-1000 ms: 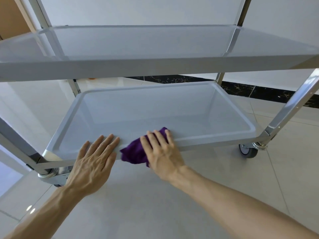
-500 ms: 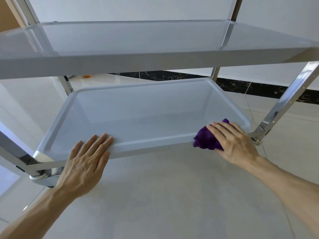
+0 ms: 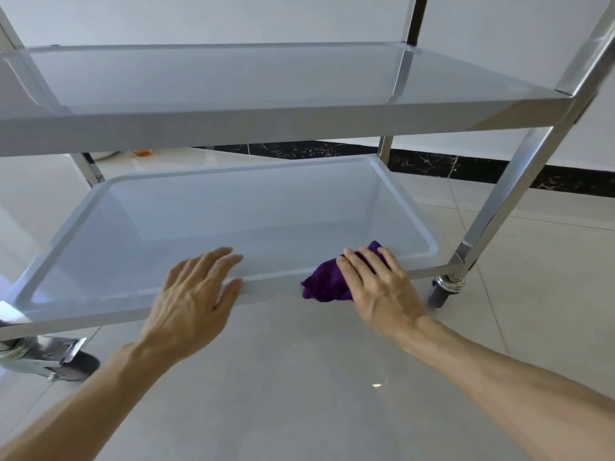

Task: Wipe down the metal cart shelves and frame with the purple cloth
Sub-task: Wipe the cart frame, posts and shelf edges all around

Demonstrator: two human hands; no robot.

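Purple cloth pressed on the front rim of the cart's lower shelf, under the right hand.

Bunched up, the cloth sits beneath the right palm and spread fingers, which lie flat over it rather than curled round it; most of it shows to the left of the hand, and a tip pokes out past the fingertips. The left hand rests open on the same rim, well to the left, fingers spread and holding nothing. An upper shelf spans above; a wheel stands on the tiled floor near the right hand.
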